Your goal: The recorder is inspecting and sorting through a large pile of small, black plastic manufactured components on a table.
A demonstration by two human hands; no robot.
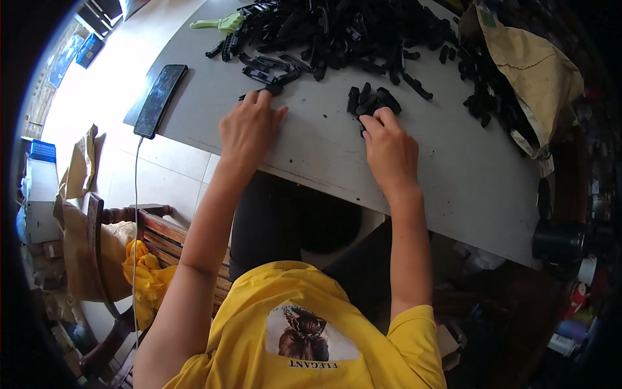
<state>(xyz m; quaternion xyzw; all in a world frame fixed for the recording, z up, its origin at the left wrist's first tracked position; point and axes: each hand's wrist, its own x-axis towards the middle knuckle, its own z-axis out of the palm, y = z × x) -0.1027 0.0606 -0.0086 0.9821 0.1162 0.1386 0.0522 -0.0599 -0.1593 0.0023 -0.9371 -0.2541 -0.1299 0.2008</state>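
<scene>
Well, on our grey table [466,162] we see a phone [161,100]; then our left hand [249,126], fingers curled at a black plastic piece [273,90], grip hidden; our yellow shirt [246,324], dark lettering [313,365] beneath its print; our right hand [392,146], fingertips narrowed at a small black cluster [368,102], hold unclear; lastly, a paper bag [528,61].

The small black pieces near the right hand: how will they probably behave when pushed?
The small black pieces would probably slide apart, as they lie loose on the flat table. Being small, they look light. Their elongated shapes suggest little rolling.
</scene>
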